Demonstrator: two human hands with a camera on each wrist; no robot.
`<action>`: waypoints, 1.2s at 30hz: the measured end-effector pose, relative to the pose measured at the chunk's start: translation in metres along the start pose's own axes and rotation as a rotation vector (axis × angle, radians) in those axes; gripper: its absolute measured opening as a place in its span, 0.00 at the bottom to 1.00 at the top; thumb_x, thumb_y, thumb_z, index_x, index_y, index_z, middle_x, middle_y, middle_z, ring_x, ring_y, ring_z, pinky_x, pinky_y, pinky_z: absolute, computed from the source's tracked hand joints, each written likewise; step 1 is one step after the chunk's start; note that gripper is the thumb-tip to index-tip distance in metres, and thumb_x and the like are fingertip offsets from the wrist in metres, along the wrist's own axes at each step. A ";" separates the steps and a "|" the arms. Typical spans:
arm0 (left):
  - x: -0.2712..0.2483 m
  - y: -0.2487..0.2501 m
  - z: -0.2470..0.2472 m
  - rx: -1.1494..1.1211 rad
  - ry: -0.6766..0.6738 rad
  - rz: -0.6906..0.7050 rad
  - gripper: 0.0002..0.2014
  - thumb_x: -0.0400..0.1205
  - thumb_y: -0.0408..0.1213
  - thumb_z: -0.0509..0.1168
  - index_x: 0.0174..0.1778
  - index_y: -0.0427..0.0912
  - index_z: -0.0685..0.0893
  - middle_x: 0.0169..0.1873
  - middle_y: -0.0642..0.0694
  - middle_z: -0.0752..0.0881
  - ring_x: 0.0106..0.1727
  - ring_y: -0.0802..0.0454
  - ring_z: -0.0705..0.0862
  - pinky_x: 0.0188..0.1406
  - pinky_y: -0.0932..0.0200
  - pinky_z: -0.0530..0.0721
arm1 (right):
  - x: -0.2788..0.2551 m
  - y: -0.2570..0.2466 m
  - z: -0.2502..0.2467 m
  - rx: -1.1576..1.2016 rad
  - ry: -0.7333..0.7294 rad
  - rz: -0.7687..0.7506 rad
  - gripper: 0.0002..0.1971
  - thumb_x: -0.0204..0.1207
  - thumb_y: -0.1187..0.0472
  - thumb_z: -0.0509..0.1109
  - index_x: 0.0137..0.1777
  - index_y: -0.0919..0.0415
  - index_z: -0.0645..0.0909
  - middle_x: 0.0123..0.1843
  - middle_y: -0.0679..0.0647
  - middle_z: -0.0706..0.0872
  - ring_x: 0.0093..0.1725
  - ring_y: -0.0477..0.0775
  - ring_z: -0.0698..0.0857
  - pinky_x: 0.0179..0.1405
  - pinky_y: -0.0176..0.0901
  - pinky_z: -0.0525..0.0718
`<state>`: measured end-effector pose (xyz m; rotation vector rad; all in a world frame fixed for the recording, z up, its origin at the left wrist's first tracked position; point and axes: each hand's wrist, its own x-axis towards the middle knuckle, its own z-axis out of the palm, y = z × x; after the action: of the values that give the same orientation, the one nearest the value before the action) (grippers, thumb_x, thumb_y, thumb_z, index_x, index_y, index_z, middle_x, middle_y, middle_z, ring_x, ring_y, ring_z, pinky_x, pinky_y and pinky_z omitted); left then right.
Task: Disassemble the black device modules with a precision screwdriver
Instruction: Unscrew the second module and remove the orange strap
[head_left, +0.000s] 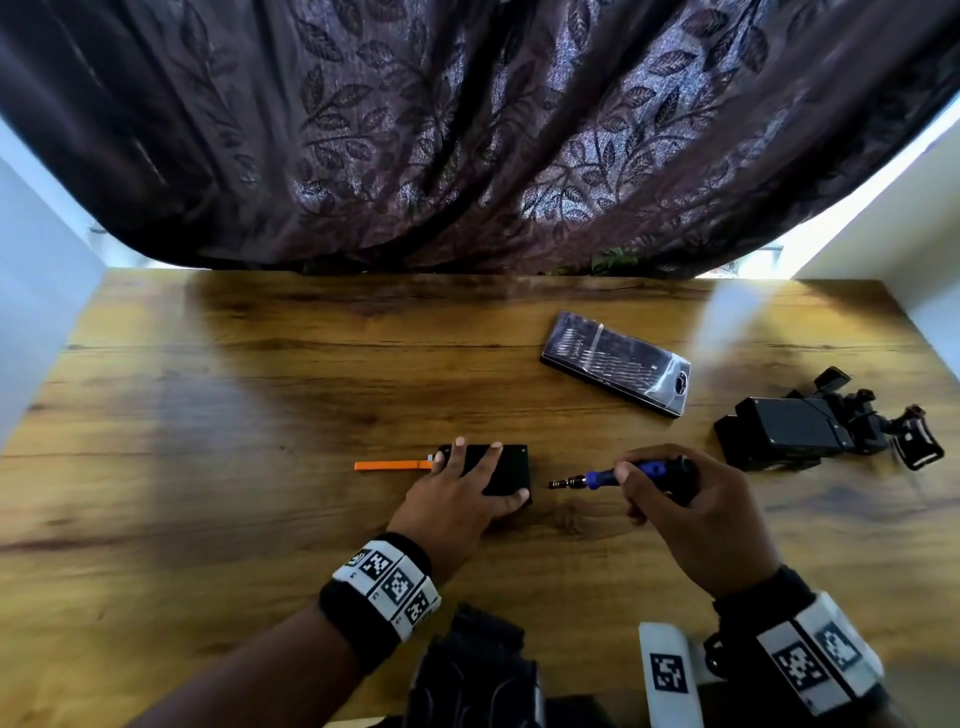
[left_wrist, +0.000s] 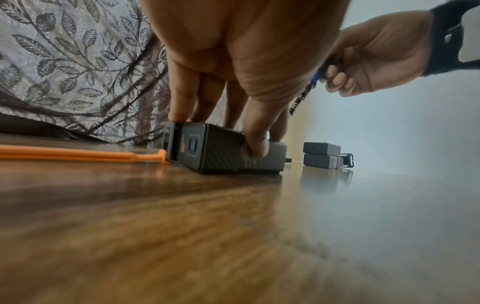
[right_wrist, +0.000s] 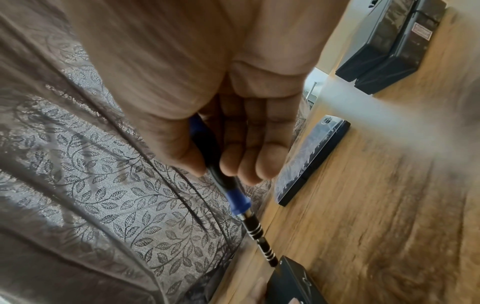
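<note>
Both hands are busy: my left hand (head_left: 457, 488) clamps the black module (head_left: 506, 470) flat on the table (head_left: 208, 415), and my right hand (head_left: 675, 499) grips the screwdriver (head_left: 608, 478), tip just short of it. I judge nothing is opened yet, with more modules (head_left: 789, 431) waiting at right. Screws and the bit's tip are too small to make out.

– Light?
– Daylight leaks round the curtain (head_left: 467, 130), brightest far right. Glare streaks on the table (head_left: 260, 395); my hands throw soft shadows.
– Sharpness?
– Head view decent, bowed at the edges. Left wrist view: near table (left_wrist: 233, 246) smeared. Right wrist view: my palm (right_wrist: 182, 61) soft, right side motion-blurred.
</note>
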<state>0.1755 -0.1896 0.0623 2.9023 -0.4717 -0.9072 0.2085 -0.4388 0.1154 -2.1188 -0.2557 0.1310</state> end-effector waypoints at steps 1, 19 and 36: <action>-0.001 0.000 0.000 -0.017 0.002 -0.001 0.35 0.91 0.34 0.57 0.88 0.69 0.52 0.89 0.45 0.35 0.88 0.28 0.38 0.85 0.32 0.58 | -0.001 0.001 0.001 -0.016 0.003 0.001 0.03 0.75 0.51 0.75 0.46 0.45 0.89 0.34 0.51 0.91 0.32 0.52 0.90 0.39 0.65 0.91; -0.002 0.002 -0.013 -0.049 -0.058 -0.015 0.34 0.91 0.34 0.59 0.88 0.68 0.55 0.90 0.46 0.38 0.88 0.30 0.38 0.85 0.32 0.56 | 0.000 0.004 0.014 -0.048 -0.037 -0.013 0.02 0.77 0.51 0.75 0.47 0.43 0.88 0.37 0.45 0.92 0.34 0.48 0.91 0.39 0.60 0.92; 0.000 0.002 -0.012 -0.040 -0.072 -0.010 0.34 0.90 0.35 0.59 0.88 0.67 0.55 0.90 0.46 0.39 0.88 0.30 0.39 0.84 0.31 0.56 | 0.001 -0.001 0.016 -0.128 -0.029 -0.039 0.06 0.77 0.57 0.78 0.45 0.42 0.88 0.35 0.36 0.91 0.35 0.40 0.90 0.35 0.30 0.85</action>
<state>0.1823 -0.1918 0.0723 2.8469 -0.4387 -1.0135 0.2062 -0.4245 0.1075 -2.2390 -0.3305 0.1258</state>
